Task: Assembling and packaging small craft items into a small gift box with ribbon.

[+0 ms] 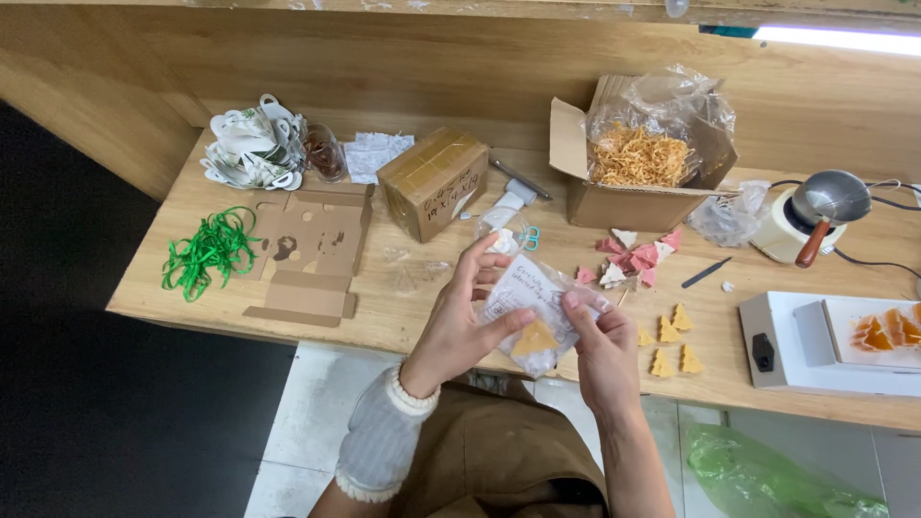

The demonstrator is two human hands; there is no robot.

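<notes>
Both my hands hold a small clear plastic bag (526, 312) with a white paper card and a yellow triangular piece (534, 339) inside. My left hand (462, 321) grips the bag's left side, thumb across its lower part. At the bag's right edge, my right hand (602, 350) pinches it with the fingertips. Several yellow tree-shaped pieces (673, 342) lie on the wooden table (384, 317) just right of my right hand. Pink and white pieces (635, 257) lie in a heap beyond the bag.
An open cardboard box (641, 182) with straw-like filler stands at the back right. A closed small box (434, 182), flat cardboard (312, 251), green strips (207, 249), stacked tags (255, 149), a melting pot (811, 219) and a white device with a tray (833, 343) surround the work spot.
</notes>
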